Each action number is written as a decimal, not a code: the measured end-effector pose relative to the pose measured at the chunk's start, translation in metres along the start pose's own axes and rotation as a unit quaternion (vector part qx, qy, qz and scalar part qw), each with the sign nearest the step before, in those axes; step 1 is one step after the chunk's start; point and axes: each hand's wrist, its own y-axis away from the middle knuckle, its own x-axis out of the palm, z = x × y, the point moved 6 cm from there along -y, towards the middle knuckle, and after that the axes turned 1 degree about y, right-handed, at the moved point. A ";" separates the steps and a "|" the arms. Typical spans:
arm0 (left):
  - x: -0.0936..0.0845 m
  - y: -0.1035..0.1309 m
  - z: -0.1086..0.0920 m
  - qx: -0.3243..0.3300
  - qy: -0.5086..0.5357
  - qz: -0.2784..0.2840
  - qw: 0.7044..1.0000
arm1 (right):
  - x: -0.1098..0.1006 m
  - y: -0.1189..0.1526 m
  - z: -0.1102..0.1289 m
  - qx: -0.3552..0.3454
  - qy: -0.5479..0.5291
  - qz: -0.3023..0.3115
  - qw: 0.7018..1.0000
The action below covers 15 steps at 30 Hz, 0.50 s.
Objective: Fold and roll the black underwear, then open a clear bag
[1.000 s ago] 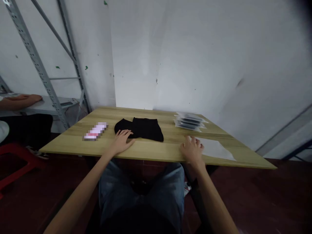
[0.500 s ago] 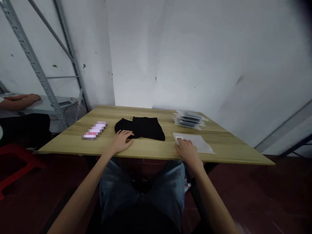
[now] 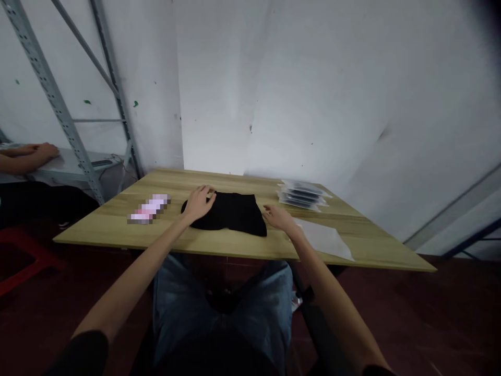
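A wooden table [image 3: 219, 243] carries black cloth [image 3: 235, 213], clear bag [image 3: 326, 237], stacked packets [image 3: 302, 194].

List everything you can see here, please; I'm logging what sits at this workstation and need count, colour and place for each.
black garment: one, black, lying at the middle of the table.
clear bag: one, translucent white, flat near the table's right front.
packed bags: one small stack, clear with dark contents, at the table's far right.
blurred item: one, pink and white, left of the garment; what it is cannot be told.
table: one, light wood, in front of the person.
metal rack: one, grey, at left by the wall.
red stool: one, red, at the floor on the left.
another person's hand: one, resting on a surface at far left.
left hand: on the garment's left end.
right hand: open, by the garment's right edge.
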 end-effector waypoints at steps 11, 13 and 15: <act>0.091 -0.064 0.077 -0.122 0.042 0.119 0.985 | 0.038 -0.133 -0.005 0.061 -0.103 -0.008 0.993; 0.099 -0.064 0.085 -0.124 0.079 0.119 0.982 | 0.046 -0.138 -0.010 0.078 -0.124 -0.011 0.989; 0.104 -0.068 0.090 -0.121 0.131 0.112 0.978 | 0.053 -0.142 -0.014 0.093 -0.147 -0.014 0.985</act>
